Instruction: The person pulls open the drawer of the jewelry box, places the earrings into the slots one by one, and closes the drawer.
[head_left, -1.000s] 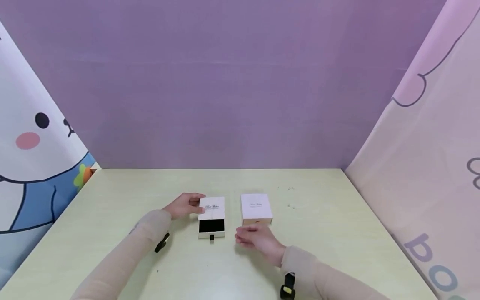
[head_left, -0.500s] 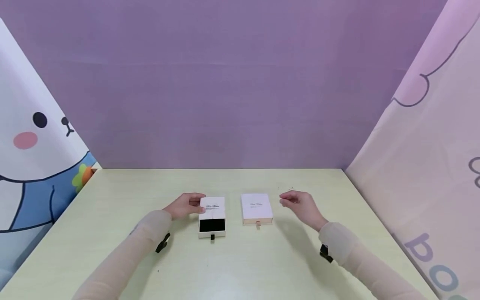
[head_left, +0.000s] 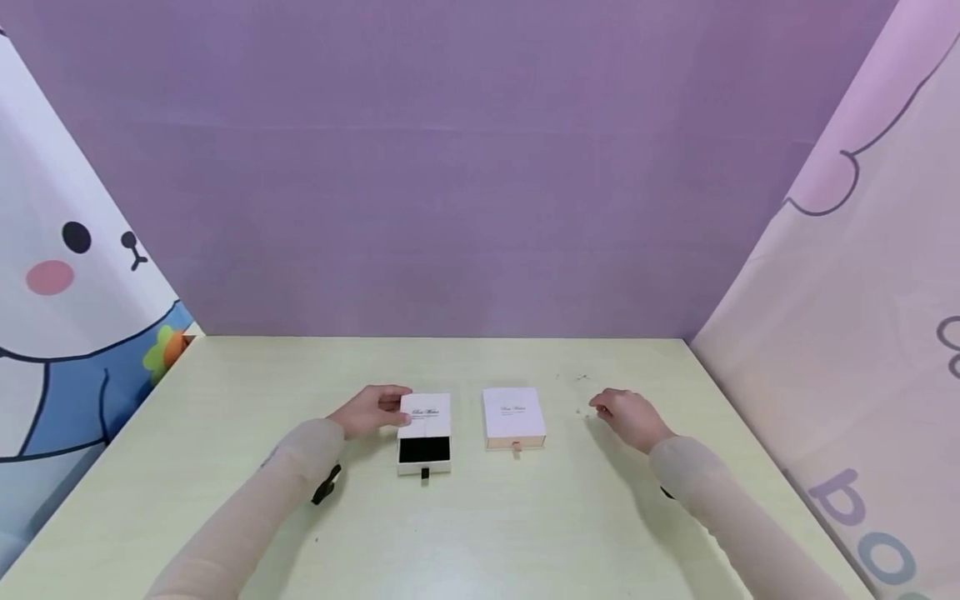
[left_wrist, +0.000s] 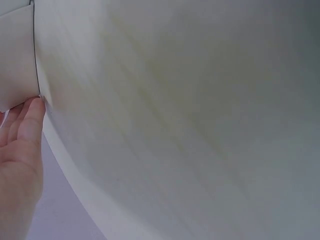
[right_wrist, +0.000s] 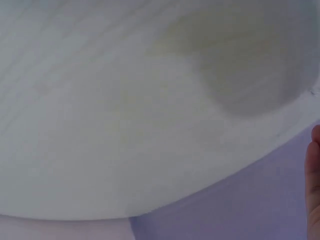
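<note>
The left grip [head_left: 371, 412] holds the open box [head_left: 427, 418] by its left edge, thumb on top; nearer the person, the black-lined drawer [head_left: 425, 451] stands partly out. Between the 2 grips lies the closed box [head_left: 513, 413]. The right grip [head_left: 630, 419] hovers just beside small bits [head_left: 582, 378] on the bench [head_left: 480, 533], fingers bunched; whether they pinch anything, I cannot tell.

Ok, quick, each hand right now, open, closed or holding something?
Left hand: holding the open box.
Right hand: near the small bits; can't tell whether it's open, closed or holding one.
</note>
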